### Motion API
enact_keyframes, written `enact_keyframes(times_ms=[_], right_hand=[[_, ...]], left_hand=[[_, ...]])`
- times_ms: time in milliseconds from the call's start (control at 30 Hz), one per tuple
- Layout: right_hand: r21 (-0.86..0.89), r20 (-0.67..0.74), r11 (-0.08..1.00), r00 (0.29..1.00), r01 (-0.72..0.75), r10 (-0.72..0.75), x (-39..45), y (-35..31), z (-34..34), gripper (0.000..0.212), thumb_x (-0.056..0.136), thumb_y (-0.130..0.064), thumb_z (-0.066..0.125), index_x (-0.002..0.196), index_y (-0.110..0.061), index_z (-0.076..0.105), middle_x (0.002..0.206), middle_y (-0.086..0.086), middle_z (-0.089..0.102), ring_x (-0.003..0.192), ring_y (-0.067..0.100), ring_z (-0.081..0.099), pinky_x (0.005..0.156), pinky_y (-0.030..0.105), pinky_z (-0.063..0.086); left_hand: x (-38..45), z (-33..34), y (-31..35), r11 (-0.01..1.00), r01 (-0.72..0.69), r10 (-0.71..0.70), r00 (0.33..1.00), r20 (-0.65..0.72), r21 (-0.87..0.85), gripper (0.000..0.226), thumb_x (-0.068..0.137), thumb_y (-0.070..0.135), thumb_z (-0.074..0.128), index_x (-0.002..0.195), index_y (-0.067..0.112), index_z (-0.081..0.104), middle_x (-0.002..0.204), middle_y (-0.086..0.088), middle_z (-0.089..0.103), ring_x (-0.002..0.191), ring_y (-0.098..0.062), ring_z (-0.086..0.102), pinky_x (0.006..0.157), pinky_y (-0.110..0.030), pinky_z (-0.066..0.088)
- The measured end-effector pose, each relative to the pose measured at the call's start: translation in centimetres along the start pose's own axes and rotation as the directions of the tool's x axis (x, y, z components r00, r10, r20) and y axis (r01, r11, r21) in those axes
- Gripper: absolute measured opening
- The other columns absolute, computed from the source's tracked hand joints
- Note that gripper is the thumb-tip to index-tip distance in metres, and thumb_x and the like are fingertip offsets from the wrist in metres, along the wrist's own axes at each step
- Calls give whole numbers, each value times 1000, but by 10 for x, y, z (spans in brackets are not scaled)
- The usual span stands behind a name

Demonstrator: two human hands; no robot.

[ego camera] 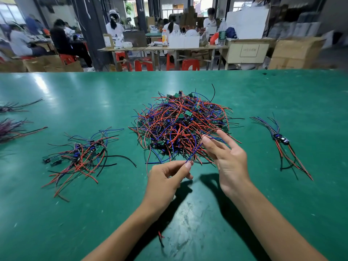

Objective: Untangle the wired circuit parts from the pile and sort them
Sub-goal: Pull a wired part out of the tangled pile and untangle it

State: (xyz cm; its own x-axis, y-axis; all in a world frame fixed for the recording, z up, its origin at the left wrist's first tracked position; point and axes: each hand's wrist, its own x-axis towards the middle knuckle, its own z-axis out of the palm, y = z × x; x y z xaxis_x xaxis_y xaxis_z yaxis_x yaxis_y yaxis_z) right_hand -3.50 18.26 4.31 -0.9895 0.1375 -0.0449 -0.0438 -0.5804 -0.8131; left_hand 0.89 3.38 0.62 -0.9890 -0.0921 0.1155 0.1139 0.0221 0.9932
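Green matting covers the worktable (282, 204). Main pile of wired circuit parts (180, 127) lies centre, just beyond both hands. Left hand (165, 178) pinches a blue wire (195, 149) at its near end between thumb and forefinger. Right hand (226, 157) pinches the same wire higher up, remaining fingers spread loosely. Smaller loose group (81, 155) lies left; aligned bundle (282, 142) right, well apart. Bare mat separates the groups and extends to the table's far edge.
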Motion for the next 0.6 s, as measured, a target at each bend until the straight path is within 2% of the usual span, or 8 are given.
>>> enact_keyframes(times_ms=[67, 133, 200, 300, 400, 500, 600], right_hand=[[-32, -9, 999, 1000, 13, -14, 0, 1, 0, 51, 75, 0, 82, 122, -10, 63, 92, 8, 78, 78, 11, 72, 70, 17, 56], [-89, -14, 995, 999, 43, -44, 0, 1, -2, 37, 74, -3, 84, 107, -10, 71, 87, 8, 78, 75, 12, 71, 68, 17, 55], [-155, -8, 983, 995, 98, -101, 2, 3, -4, 24, 73, -4, 86, 93, -9, 75, 85, 9, 78, 75, 14, 72, 68, 18, 56], [-241, 19, 953, 983, 183, -184, 3, 6, -7, 17, 72, -9, 89, 84, -10, 78, 83, 8, 78, 74, 16, 72, 69, 20, 56], [-290, 70, 941, 984, 177, -164, 4, 7, -7, 23, 69, -21, 91, 87, -13, 79, 84, 4, 77, 75, 12, 69, 70, 20, 53], [-414, 52, 895, 986, 167, -160, 3, 9, -6, 45, 60, -39, 91, 97, -20, 74, 96, 6, 71, 80, 11, 66, 73, 28, 55], [-403, 87, 906, 991, 130, -103, 0, 13, -3, 64, 56, -38, 90, 108, -18, 58, 85, -1, 67, 63, 6, 63, 59, 24, 53]], left_hand=[[0, 1, -1, 998, -32, 33, 999, -18, 48, 10, 93, 24, 71, 99, 26, 79, 70, -5, 75, 54, -8, 49, 50, -19, 37], [-1, -1, -3, 991, -70, 74, 997, -38, 110, 10, 93, 27, 71, 95, 32, 80, 70, -1, 75, 57, -6, 54, 52, -22, 40], [-1, -2, -4, 980, -93, 103, 994, -48, 173, 12, 94, 31, 69, 91, 38, 79, 71, 3, 75, 58, -8, 52, 53, -25, 40], [-1, -2, -6, 969, -105, 118, 992, -45, 226, 13, 95, 33, 69, 88, 32, 80, 71, 7, 75, 55, -5, 48, 53, -21, 40], [-1, -2, -4, 977, -88, 93, 995, -22, 195, 16, 96, 30, 66, 91, 24, 81, 71, 5, 74, 56, -1, 49, 56, -18, 40], [1, -2, -2, 997, -40, 43, 998, -38, 71, 18, 98, 23, 64, 94, 18, 80, 69, 3, 70, 50, -2, 41, 51, -13, 35], [3, -3, 2, 999, 3, -6, 997, -72, -45, 19, 98, 19, 63, 92, 14, 80, 66, 2, 66, 46, -3, 36, 46, -11, 30]])
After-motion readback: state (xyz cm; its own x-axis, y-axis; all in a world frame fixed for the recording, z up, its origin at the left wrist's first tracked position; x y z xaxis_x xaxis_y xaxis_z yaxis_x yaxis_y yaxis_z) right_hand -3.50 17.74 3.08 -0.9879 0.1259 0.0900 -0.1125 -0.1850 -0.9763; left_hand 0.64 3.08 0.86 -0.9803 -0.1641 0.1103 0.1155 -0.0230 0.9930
